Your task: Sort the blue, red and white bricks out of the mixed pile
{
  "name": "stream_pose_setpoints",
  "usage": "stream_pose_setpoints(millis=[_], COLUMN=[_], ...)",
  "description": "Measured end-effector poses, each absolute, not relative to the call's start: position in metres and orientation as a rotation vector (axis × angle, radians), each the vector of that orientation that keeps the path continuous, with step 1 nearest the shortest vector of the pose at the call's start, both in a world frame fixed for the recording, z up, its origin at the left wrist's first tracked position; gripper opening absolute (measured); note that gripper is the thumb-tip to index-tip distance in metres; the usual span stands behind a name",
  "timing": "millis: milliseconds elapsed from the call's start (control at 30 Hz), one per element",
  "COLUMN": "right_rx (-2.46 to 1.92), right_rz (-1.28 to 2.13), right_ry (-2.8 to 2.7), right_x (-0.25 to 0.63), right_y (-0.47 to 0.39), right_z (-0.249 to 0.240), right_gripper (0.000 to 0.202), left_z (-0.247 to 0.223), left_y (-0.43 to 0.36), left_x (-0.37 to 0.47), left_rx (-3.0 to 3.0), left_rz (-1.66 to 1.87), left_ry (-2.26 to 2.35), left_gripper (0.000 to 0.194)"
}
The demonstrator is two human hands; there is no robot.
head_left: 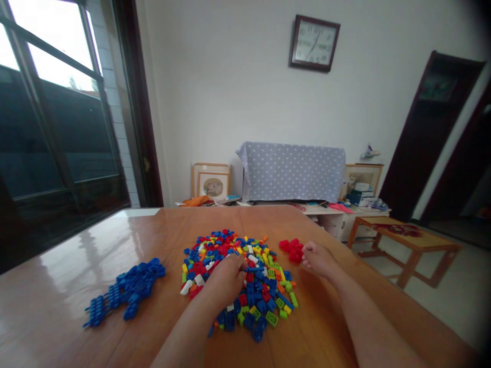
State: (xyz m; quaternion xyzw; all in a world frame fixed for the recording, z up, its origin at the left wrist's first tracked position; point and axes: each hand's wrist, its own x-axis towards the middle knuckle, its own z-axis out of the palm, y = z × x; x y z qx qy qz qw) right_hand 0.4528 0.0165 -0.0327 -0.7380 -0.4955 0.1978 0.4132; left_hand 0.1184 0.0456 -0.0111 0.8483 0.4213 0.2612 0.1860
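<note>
A heap of mixed toy building bricks (251,294) in red, blue, yellow, green, orange and white is spread over the wooden table. My left hand (230,276) reaches into the middle of it with fingers curled down; whatever they grip is hidden. To the right of the heap lies a small cluster of red bricks (292,249). Closed at its right edge is my right hand (316,259), fingertips against or very near the red pieces; I cannot make out what is in them. Off to the left, blue bricks (128,289) lie gathered in a group of their own.
The brown tabletop (169,337) reaches toward a low white cabinet (337,225) at the wall, which bears a bulky thing under a dotted grey cloth (293,171). A low wooden table (433,243) stands at right. Windows (61,112) line the left side.
</note>
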Motion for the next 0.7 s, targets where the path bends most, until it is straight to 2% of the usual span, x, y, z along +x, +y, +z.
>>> stream_pose_setpoints(millis=[333, 600, 700], right_rx=[-1.753, -1.557, -1.508], right_rz=[0.452, 0.275, 0.221], right_ry=[-1.343, -1.766, -1.956], right_x=[0.432, 0.382, 0.363], right_y=[0.017, 0.01, 0.005], right_z=[-0.027, -0.012, -0.009], right_gripper=[0.012, 0.027, 0.035], left_z=[-0.006, -0.003, -0.004], left_y=[0.052, 0.053, 0.05], left_x=[0.113, 0.114, 0.114], left_rx=[2.346, 2.479, 2.45], left_rz=[0.799, 0.899, 0.874], left_ry=[1.2, 1.407, 1.557], left_gripper=[0.022, 0.022, 0.028])
